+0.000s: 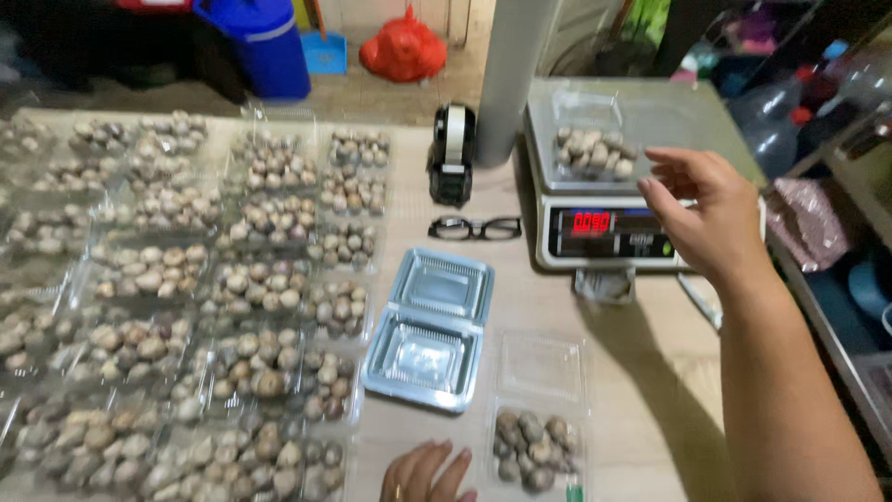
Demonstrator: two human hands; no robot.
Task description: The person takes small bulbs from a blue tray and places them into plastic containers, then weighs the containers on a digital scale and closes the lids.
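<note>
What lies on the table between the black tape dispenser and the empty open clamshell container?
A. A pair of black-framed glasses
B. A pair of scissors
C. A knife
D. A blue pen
A: black-framed glasses lie flat between the tape dispenser and the empty clamshell container.

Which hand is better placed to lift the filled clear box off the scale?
Right. The right hand hovers open at the scale, just beside the clear box of round brownish pieces on its pan. The left hand rests flat on the table's near edge, by another filled open box, far from the scale.
</note>
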